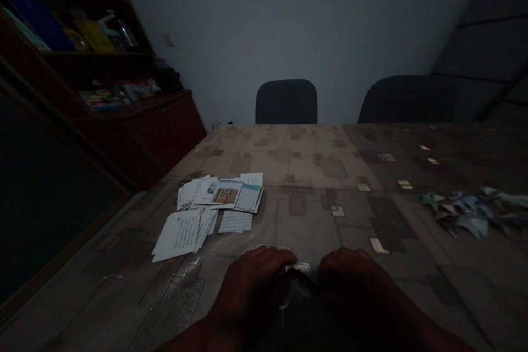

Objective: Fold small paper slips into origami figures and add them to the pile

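Both my hands rest close together on the patterned table (pixel 313 176) at its near edge. My left hand (pixel 251 286) is curled, knuckles up, and my right hand (pixel 355 280) is curled beside it. Between them lies a small pale piece of paper (pixel 297 268), pinched at its edges by both hands; most of it is hidden in the dark. A spread of printed paper sheets and cards (pixel 210 206) lies on the table ahead and to the left of my left hand.
A heap of crumpled or folded coloured papers (pixel 474 212) sits at the right of the table. Two dark chairs (pixel 286 101) stand at the far edge. A wooden shelf cabinet (pixel 107 93) with clutter lines the left wall. The room is dim.
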Tool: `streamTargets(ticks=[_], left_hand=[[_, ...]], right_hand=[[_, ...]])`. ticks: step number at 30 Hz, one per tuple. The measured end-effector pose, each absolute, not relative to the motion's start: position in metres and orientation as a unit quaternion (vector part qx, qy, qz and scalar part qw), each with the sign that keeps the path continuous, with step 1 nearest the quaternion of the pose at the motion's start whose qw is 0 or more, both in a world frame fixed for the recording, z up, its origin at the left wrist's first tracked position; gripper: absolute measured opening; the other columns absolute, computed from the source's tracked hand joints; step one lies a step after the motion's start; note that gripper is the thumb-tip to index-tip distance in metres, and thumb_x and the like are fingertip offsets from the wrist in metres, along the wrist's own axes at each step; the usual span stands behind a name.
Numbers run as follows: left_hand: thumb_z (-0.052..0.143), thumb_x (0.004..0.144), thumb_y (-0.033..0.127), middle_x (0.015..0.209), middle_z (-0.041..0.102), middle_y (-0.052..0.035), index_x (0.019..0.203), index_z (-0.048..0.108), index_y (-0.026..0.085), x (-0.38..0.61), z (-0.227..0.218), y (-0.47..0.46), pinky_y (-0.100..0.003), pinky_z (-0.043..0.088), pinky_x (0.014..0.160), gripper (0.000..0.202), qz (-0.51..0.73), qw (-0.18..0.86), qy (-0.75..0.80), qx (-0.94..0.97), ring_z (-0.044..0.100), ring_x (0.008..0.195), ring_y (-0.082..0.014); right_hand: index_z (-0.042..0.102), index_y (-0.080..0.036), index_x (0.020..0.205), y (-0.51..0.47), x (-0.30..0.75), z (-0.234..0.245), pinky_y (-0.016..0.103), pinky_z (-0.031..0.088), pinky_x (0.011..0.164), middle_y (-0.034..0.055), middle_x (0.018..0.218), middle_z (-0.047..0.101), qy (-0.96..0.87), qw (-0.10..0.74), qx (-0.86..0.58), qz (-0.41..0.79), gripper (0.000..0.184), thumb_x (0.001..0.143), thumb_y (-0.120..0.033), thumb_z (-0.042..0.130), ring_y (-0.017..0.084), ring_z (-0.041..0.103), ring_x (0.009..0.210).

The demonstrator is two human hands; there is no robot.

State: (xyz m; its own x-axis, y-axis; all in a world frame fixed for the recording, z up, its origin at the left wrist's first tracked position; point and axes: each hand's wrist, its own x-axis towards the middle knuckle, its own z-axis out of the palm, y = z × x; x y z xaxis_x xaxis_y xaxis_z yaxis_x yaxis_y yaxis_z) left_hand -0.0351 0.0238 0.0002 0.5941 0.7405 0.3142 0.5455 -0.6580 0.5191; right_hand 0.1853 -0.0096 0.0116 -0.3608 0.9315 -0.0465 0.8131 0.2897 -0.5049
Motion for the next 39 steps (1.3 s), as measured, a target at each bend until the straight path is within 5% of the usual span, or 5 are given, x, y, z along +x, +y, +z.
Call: streamTargets(ticks=[12, 26, 39], left_hand=[[0.057, 0.086, 0.022, 0.064, 0.058, -0.0008, 0.069, 0.053, 0.018, -0.034, 0.003, 0.025, -0.024, 0.035, 0.051, 0.018, 0.228, 0.179, 0.386, 0.876, 0.053, 0.058, -0.0154], [0.058, 0.087, 0.019, 0.065, 0.059, 0.0020, 0.070, 0.054, 0.019, -0.033, 0.000, 0.025, -0.023, 0.033, 0.054, 0.017, 0.206, 0.148, 0.375, 0.892, 0.053, 0.059, -0.0132], [0.060, 0.082, 0.015, 0.064, 0.063, 0.0000, 0.069, 0.060, 0.017, -0.026, 0.009, 0.023, -0.023, 0.038, 0.054, 0.013, 0.181, 0.134, 0.403, 0.887, 0.057, 0.058, -0.0150]], right_hand=[[0.064, -0.018, 0.074, -0.009, 0.179, 0.005, 0.031, 0.031, 0.063, 0.0033, 0.072, 0.068, -0.798, 0.110, -0.566, 0.175, 0.010, 0.077, -0.010, 0.058, 0.020, 0.057, 0.064], [0.065, -0.019, 0.077, -0.008, 0.185, 0.011, 0.030, 0.031, 0.065, 0.0005, 0.073, 0.067, -0.793, 0.120, -0.556, 0.218, 0.017, 0.069, -0.006, 0.058, 0.018, 0.058, 0.066], [0.067, -0.020, 0.078, -0.005, 0.186, 0.019, 0.027, 0.038, 0.066, 0.0000, 0.074, 0.069, -0.777, 0.113, -0.559, 0.265, 0.017, 0.076, -0.006, 0.059, 0.018, 0.062, 0.071]])
